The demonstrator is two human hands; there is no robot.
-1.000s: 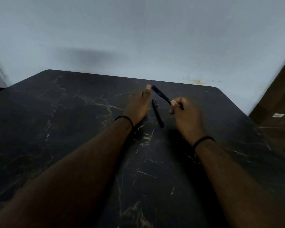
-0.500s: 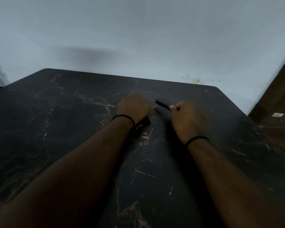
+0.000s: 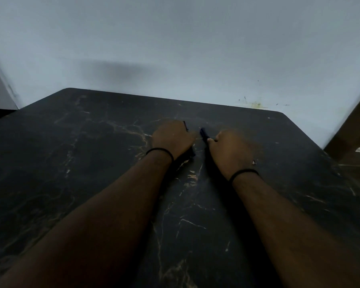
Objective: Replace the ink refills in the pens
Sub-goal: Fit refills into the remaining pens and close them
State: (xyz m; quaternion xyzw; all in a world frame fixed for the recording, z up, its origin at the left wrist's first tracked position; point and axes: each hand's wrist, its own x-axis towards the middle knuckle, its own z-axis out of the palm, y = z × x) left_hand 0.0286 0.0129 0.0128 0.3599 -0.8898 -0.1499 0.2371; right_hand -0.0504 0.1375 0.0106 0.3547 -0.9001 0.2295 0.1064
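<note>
Both forearms extend forward over the black marble-patterned table [image 3: 92, 163], roughly parallel, each wrist carrying a thin black band. The left hand [image 3: 172, 137] is curled into a fist, knuckles up, and grips a thin dark pen part [image 3: 185, 125]; one end projects past the knuckles on the far side, and a dark end shows below the heel of the hand near the wrist. The right hand [image 3: 229, 150] is likewise curled, back of the hand facing the camera, with thumb and fingers clamped on a dark blue pen [image 3: 203, 135]. The pen's free end points up and left toward the left hand, stopping just short of it. Both hands sit close together above the table's centre, near the far edge. Motion blur softens the finger detail.
</note>
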